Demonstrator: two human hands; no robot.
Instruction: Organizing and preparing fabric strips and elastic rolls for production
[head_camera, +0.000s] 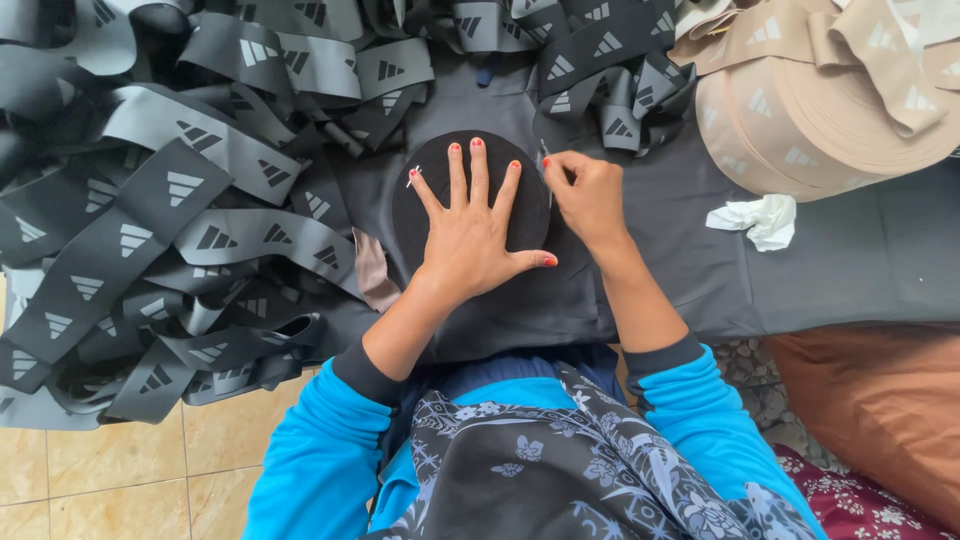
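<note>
My left hand (472, 232) lies flat with fingers spread on a round black disc (428, 205), pressing it onto dark grey fabric (660, 240). My right hand (590, 198) is at the disc's right edge, fingers pinched on a thin marking tool (545, 152) whose tip touches the fabric beside the disc. Both wrists come out of bright blue sleeves.
A heap of black and grey elastic bands with white triangle marks (170, 230) covers the left and back. Large rolls of beige band (830, 110) sit at the back right. A crumpled white scrap (755, 220) lies on the fabric. Brown cushion (880, 410) at right, tiled floor (110, 480) at lower left.
</note>
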